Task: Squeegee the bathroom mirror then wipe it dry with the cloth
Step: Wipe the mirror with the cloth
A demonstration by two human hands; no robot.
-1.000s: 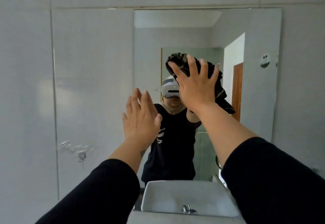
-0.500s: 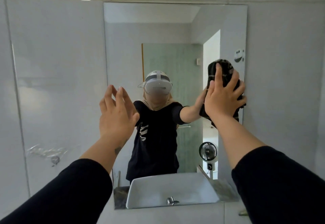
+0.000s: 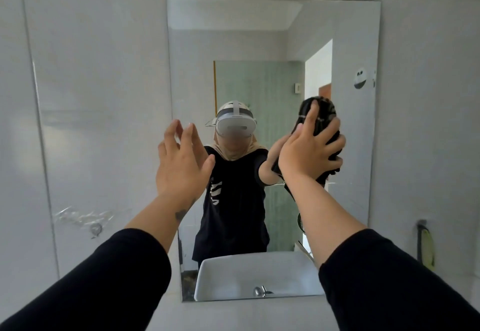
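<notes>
A frameless rectangular mirror (image 3: 233, 31) hangs on the white tiled wall ahead. My right hand (image 3: 309, 154) presses a bunched dark cloth (image 3: 320, 112) flat against the right half of the glass, about mid-height. My left hand (image 3: 181, 164) is raised at the mirror's left edge, fingers spread, palm facing the glass, holding nothing. Whether it touches the glass I cannot tell. Both forearms are bare below black sleeves. No squeegee is in view.
The mirror reflects a person in a headset, a white basin (image 3: 259, 276) with a tap, a glass door and a doorway. A yellow-green item (image 3: 426, 247) hangs from a hook on the right wall. A small hook with clear tape (image 3: 96, 228) sits on the left wall.
My right hand slid the cloth from the mirror's upper middle out to the right side, then slightly down and back left. The left hand stayed raised and open. The view shifted.
</notes>
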